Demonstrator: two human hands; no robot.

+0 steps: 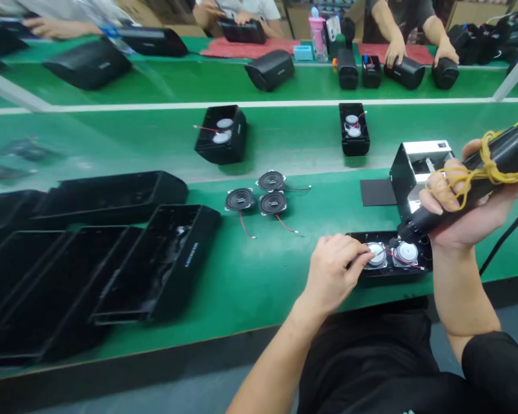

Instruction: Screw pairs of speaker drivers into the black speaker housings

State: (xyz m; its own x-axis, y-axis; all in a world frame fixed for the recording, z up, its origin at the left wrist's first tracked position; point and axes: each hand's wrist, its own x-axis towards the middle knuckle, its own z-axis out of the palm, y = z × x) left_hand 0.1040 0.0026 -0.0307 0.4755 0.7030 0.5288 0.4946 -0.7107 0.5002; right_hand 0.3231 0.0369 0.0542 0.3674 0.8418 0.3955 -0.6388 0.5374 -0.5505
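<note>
My right hand [461,207] is wrapped around a black electric screwdriver [470,192], with yellow cord wound about its body and my fingers. Its tip points down into an open black speaker housing [392,277] at the table's front edge. Inside the housing sit two round speaker drivers, the left driver [376,255] and the right driver [406,253], with red wires over them. Over the housing's left end, my left hand [334,267] pinches with thumb and fingertips beside the left driver; what lies between them is too small to make out. The screwdriver's very tip is hard to see.
Behind the housing stands a black-and-white screw feeder box [427,155]. Loose drivers [273,202] with red leads lie mid-table. Several open black housings [155,259] crowd the left. Two more housings, one left [222,135] and one right [354,129], stand on the belt. People work opposite.
</note>
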